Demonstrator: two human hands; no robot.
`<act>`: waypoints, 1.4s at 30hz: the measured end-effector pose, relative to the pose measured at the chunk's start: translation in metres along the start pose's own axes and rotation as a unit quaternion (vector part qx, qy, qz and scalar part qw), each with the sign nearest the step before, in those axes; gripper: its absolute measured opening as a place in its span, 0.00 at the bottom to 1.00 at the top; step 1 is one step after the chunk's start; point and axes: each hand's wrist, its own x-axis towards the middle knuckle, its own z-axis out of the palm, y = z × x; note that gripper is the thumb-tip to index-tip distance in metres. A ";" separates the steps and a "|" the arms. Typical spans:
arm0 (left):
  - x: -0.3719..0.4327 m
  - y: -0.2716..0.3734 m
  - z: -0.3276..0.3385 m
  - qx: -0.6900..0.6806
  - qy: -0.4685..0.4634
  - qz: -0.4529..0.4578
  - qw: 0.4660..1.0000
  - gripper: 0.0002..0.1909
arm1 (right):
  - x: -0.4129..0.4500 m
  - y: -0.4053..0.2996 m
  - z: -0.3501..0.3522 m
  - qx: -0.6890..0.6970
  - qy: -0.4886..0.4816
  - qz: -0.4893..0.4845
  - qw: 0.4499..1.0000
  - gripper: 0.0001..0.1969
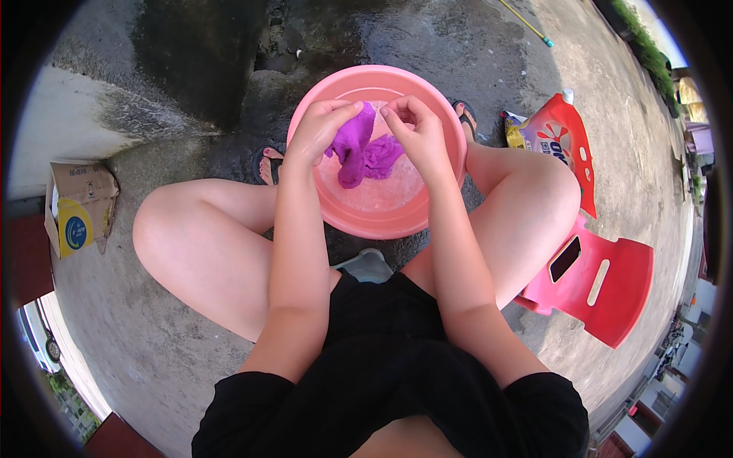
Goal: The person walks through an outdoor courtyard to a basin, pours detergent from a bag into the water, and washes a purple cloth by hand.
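A round pink plastic basin [376,220] stands on wet ground between my feet, with some cloudy water in it. Above its left part, my left hand [327,127] grips a wet purple cloth [354,143] that hangs down into the basin. Another bunched purple piece [382,156] lies in the water to the right; whether it joins the held cloth I cannot tell. Over the basin's right part is my right hand [413,127], its thumb and index finger bent close to each other just right of the cloth, with nothing seen between them.
At the right stands a red detergent pouch [572,129] with a white cap. Nearer me, a red plastic chair [621,286] holds a phone [565,259]. A cardboard box [94,200] is by the wall at the left. A grey-blue plastic object [369,266] sits between my thighs.
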 end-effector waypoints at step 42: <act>0.021 -0.033 0.009 0.180 -0.043 0.011 0.983 0.15 | 0.005 0.025 0.002 0.065 0.063 0.051 0.995 0.09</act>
